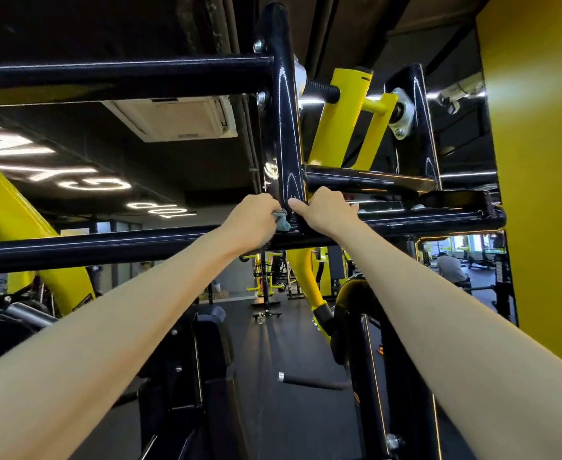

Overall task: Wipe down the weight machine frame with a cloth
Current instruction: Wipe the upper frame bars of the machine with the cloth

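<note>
Overhead, the black weight machine frame (107, 247) is spanning the view, its lower crossbar running in from the left edge, with a ceiling air unit (176, 119) showing behind it. Left of centre, the left hand (251, 224) is reaching up and bunching a blue-grey cloth (282, 220) in curled fingers, pressing it against the joint where the crossbar is meeting the upright post (284, 127). Just right of that post, the right hand (326, 212) is gripping the frame, its thumb lying straight against the post's base and its fingers curling over the bar's far side, tips hidden. Farther right, a yellow lever (339, 127) is sitting between two black uprights, and a yellow pillar (538, 161) is filling the right edge.
</note>
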### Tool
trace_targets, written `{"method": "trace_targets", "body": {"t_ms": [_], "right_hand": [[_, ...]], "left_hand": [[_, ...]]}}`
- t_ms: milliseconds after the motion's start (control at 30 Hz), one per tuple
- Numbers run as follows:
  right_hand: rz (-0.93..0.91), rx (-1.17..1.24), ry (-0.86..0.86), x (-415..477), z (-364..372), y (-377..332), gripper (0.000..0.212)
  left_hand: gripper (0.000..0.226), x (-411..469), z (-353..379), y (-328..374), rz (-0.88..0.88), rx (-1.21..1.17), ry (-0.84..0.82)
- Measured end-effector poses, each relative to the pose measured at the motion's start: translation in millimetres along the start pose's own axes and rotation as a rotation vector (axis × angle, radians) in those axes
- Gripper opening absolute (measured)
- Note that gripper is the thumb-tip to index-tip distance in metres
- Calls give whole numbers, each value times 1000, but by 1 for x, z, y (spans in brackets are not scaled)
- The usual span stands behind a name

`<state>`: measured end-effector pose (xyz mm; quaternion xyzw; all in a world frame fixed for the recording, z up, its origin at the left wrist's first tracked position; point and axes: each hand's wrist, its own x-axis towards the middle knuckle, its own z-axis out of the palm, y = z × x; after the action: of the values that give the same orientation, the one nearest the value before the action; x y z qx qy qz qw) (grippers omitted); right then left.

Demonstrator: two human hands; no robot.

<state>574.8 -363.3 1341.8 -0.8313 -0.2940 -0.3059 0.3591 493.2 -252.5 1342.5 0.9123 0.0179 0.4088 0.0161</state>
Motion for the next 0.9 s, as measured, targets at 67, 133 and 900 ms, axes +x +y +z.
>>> {"method": "trace_targets", "body": {"t_ms": [67,133,900], "right_hand": [[13,-2,-28,-3,-4,3,48],[3,-5,-48,-3,-6,5,50],[-120,-39,-1,-1,0,16,42]], "left_hand": [[27,-20,-7,-1,39,-280,6],[28,-37,-16,-14,-73,-468,163],[28,42,10,14,-521,-3,48]]}}
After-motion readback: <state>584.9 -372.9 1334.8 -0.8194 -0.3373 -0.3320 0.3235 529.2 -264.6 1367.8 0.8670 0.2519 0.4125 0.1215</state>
